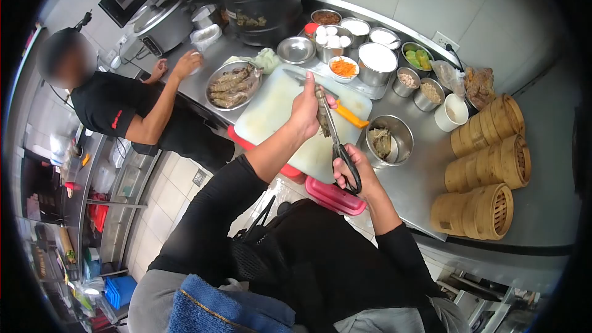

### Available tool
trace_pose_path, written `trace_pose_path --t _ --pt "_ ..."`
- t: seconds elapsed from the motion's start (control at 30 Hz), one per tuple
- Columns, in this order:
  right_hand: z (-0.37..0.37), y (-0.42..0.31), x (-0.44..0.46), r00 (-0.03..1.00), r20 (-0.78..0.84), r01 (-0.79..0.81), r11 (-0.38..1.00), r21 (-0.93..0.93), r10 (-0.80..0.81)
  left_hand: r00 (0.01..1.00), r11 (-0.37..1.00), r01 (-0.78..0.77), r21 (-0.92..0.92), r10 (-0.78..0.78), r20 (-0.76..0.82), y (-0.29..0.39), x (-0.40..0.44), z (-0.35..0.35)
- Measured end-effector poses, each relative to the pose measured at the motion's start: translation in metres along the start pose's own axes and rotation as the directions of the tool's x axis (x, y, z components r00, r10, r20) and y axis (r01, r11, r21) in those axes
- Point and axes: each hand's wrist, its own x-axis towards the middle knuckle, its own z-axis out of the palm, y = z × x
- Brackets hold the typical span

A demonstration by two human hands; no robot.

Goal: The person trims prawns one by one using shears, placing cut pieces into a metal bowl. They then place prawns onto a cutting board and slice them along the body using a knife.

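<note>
Over the white cutting board (271,105), my left hand (305,106) grips a grey-brown shrimp (322,114). My right hand (354,169) is closed round the black handles of a pair of scissors (336,139), whose blades lie along the shrimp. Behind the shrimp, on the board, lies a knife with a yellow handle (350,115). To the left stands a metal bowl of shrimp (234,85). A steel pot (404,142) holding some shrimp is right of the board.
Steamer baskets (472,209) are stacked on their sides at the right. Bowls of eggs (333,37), shredded carrot (343,68) and other ingredients line the back, beside a large black cooker (262,6). A co-worker (117,98) stands at the left. A red tray (335,196) sits below the board.
</note>
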Motion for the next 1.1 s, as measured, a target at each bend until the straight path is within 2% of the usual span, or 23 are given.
trace_pose_path --t 0.1,0.17,0.2,0.33,0.4,0.43,0.47,0.5,0.53,0.57,0.6,0.63,0.7,0.73,0.8,0.87,0.93,1.0,1.1 --pt "0.004 0.004 0.003 0.996 -0.016 0.094 0.995 0.039 -0.093 0.999 0.994 0.036 0.104 -0.038 0.018 -0.007 0.0 -0.008" --pt "0.003 -0.008 0.001 1.0 -0.012 -0.022 0.995 -0.093 0.021 0.998 0.99 -0.006 0.144 -0.003 0.058 -0.008 0.001 -0.012" --pt "0.001 -0.009 0.0 1.0 -0.007 -0.02 0.991 -0.133 0.019 0.995 0.984 -0.044 0.173 0.028 0.094 -0.009 -0.002 -0.012" --pt "0.002 -0.007 -0.01 0.996 -0.057 -0.077 0.99 -0.118 0.071 0.996 0.987 -0.064 0.146 0.053 0.078 -0.012 -0.011 -0.014" --pt "-0.001 0.016 -0.007 0.994 0.02 -0.105 0.994 -0.005 0.106 0.996 0.975 0.009 0.223 0.01 -0.084 -0.015 -0.013 -0.01" --pt "-0.014 0.033 -0.002 0.917 0.201 -0.398 0.745 0.535 0.346 0.996 0.958 -0.05 0.282 0.068 -0.056 -0.023 -0.009 -0.02" --pt "-0.002 0.027 -0.011 0.969 -0.011 -0.238 0.947 0.216 0.247 0.991 0.934 -0.131 0.333 0.115 0.07 -0.039 0.001 -0.046" --pt "-0.002 0.044 -0.01 0.993 -0.016 -0.108 0.951 0.289 0.117 0.98 0.925 -0.184 0.333 0.149 0.128 -0.041 0.003 -0.052" --pt "0.005 0.027 -0.021 0.991 -0.097 -0.058 0.957 0.284 0.089 0.965 0.914 -0.237 0.328 0.183 0.187 -0.044 0.005 -0.056" --pt "0.011 0.009 -0.033 0.982 -0.177 -0.009 0.962 0.272 0.059 0.984 0.924 -0.17 0.343 0.18 0.003 -0.034 -0.013 -0.017" --pt "0.002 0.051 -0.018 0.981 -0.112 0.161 0.986 0.038 -0.155 0.985 0.93 -0.145 0.338 0.103 0.14 -0.027 -0.014 -0.008" --pt "0.005 0.011 -0.054 0.994 -0.099 0.044 0.999 0.004 -0.043 0.994 0.963 -0.103 0.25 0.095 0.047 -0.031 -0.023 0.013" --pt "0.005 0.019 -0.073 0.96 -0.226 0.156 0.987 -0.047 -0.162 0.962 0.987 -0.045 0.151 0.003 0.272 -0.04 -0.024 0.022" --pt "0.007 0.017 -0.088 0.94 -0.293 0.165 0.985 -0.056 -0.175 0.945 0.989 -0.019 0.149 -0.031 0.325 -0.047 -0.034 0.04" --pt "0.025 0.006 -0.106 0.876 -0.433 0.208 0.976 -0.056 -0.212 0.891 0.987 0.064 0.147 -0.123 0.437 -0.051 -0.046 0.072" --pt "0.035 0.029 -0.135 0.777 -0.585 0.275 0.961 -0.016 -0.232 0.822 0.952 0.113 0.286 -0.251 0.512 -0.078 -0.066 0.093" --pt "0.051 0.05 -0.155 0.655 -0.722 0.318 0.948 -0.002 -0.221 0.696 0.912 0.175 0.371 -0.381 0.608 -0.104 -0.09 0.108" --pt "0.069 0.062 -0.185 0.492 -0.839 0.309 0.948 -0.08 -0.232 0.601 0.885 0.215 0.413 -0.453 0.659 -0.135 -0.12 0.12" --pt "0.103 0.076 -0.239 0.287 -0.935 0.385 0.919 -0.087 -0.209 0.35 0.799 0.225 0.557 -0.6 0.719 -0.182 -0.177 0.129"
